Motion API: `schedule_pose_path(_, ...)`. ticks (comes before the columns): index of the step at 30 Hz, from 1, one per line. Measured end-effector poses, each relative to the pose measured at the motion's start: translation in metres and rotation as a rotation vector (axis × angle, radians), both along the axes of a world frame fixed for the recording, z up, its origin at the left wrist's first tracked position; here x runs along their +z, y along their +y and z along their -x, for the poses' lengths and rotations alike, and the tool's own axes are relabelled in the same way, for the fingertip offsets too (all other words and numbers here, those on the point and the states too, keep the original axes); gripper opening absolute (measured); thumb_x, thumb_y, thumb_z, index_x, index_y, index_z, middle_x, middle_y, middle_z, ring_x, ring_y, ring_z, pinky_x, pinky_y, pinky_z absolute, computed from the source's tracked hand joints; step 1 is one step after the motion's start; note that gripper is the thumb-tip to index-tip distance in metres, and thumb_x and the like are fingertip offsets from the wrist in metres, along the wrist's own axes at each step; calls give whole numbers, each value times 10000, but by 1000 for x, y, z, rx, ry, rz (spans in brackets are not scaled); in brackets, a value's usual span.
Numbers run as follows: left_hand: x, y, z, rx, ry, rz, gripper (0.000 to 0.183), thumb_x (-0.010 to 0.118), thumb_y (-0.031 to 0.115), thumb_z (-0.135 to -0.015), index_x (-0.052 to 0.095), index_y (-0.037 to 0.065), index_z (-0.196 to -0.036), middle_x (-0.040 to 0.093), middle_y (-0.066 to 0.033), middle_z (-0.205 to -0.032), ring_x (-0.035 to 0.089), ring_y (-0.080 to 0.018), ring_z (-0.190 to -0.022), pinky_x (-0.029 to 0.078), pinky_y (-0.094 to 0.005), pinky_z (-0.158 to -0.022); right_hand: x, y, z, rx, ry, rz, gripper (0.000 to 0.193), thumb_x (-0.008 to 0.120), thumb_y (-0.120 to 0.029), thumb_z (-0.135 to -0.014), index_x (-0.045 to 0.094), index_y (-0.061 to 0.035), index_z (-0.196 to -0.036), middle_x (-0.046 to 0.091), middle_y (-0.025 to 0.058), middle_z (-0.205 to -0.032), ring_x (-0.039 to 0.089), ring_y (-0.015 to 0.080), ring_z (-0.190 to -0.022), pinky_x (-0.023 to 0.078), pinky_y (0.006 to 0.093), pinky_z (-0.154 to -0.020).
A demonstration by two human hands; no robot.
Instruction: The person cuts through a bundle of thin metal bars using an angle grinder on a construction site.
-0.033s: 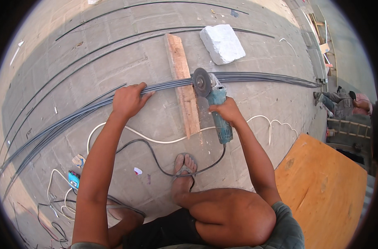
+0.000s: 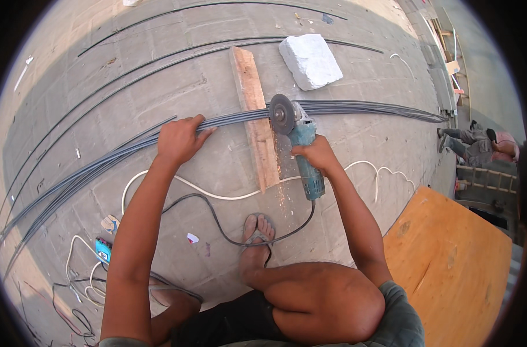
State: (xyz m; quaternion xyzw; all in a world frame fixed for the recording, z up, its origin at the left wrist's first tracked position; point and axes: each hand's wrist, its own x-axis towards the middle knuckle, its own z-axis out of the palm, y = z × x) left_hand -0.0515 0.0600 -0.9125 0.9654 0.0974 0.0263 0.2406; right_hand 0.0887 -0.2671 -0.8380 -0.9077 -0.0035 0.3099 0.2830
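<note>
My left hand point(image 2: 181, 139) is closed around a bundle of thin grey metal rods point(image 2: 235, 118), left of a wooden plank point(image 2: 265, 155). The bundle crosses over the plank and runs on to the right. In my right hand point(image 2: 315, 155) is a teal angle grinder point(image 2: 312, 184), gripped by its body. Its round cutting disc point(image 2: 282, 114) stands against the rods just beside the plank's right edge. Orange sparks point(image 2: 280, 173) fall from there toward my sandalled foot point(image 2: 256, 234). The disc hides the exact contact spot.
A white block point(image 2: 311, 61) lies beyond the rods. More loose rods point(image 2: 159, 58) stretch along the far floor. The black grinder cord point(image 2: 217, 222) and a white cable point(image 2: 211, 195) cross the ground near my foot. An orange-brown board point(image 2: 448, 266) lies at right; another person point(image 2: 487, 144) is farther off.
The sparks below the disc are denser and brighter. The grinder has shifted very slightly; my left hand and the rods stay put.
</note>
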Motion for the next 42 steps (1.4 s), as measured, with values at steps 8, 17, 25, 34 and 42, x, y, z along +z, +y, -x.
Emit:
schedule_pose_path(8,0,1,0,1,12,-2,420,661,510,-946,711,110,-1065,709,-130,-732,708,-351,-744,553,-459,-732,7,11,-6,0,15,-9,350,813,-167,-700,714,46,-959,717,118,-859,661,212,-731,534,376,-675)
schedule_pose_path(17,4,2,0,-17,69,-11,446,616,545,-972,719,126,-1084,746,-128,-854,721,-326,-785,547,-446,-646,-5,14,-18,-8,-14,-29,371,822,-183,-687,724,60,-949,737,157,-865,687,234,-752,535,383,-685)
schedule_pose_path(25,4,4,3,-4,31,-5,444,618,540,-969,719,121,-1077,743,-114,-857,715,-336,-799,547,-452,-677,0,23,-16,-28,13,-42,361,821,-186,-703,724,64,-945,730,139,-853,677,221,-729,532,379,-671)
schedule_pose_path(34,-1,4,1,-20,32,-10,453,601,554,-977,704,116,-1030,740,-111,-856,717,-330,-798,546,-456,-658,4,24,-13,-11,-13,-16,338,810,-181,-718,709,42,-950,704,107,-834,649,201,-713,526,370,-658)
schedule_pose_path(42,-1,3,1,-26,35,-17,460,605,556,-974,699,108,-1013,737,-117,-837,717,-335,-771,546,-460,-641,3,11,-5,-26,7,1,405,828,-188,-675,715,55,-980,727,137,-890,681,224,-778,541,376,-720)
